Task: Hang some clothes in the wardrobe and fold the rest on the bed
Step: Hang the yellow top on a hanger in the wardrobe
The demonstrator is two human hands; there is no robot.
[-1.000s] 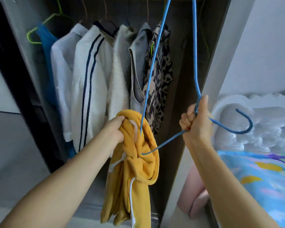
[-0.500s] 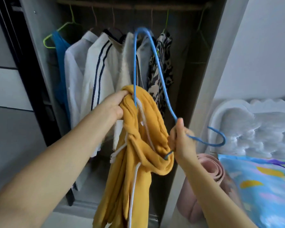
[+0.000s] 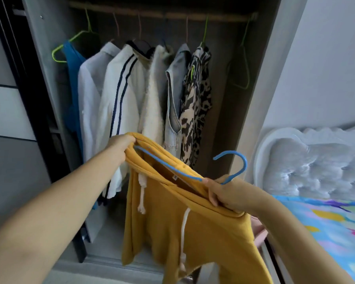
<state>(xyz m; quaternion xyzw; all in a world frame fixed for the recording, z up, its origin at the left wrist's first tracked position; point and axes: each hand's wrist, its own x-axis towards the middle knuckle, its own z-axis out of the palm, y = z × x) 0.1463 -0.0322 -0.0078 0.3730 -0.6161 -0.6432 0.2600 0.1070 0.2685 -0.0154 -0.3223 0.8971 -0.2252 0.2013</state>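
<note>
Before open grey wardrobe: left hand gripping mustard-yellow drawstring hoodie, right hand clamping blue wire hanger; best seating both shoulders squarely.

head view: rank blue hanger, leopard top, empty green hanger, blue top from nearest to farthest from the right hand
1. Blue hanger: gripped in the right hand.
2. Leopard top: hanging just up-left of the hand.
3. Empty green hanger: high on the rail's right end.
4. Blue top: far left of the wardrobe.

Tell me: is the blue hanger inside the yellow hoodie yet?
Partly in. The blue hanger runs through the neck of the yellow hoodie; its hook sticks out by the right hand.
</note>
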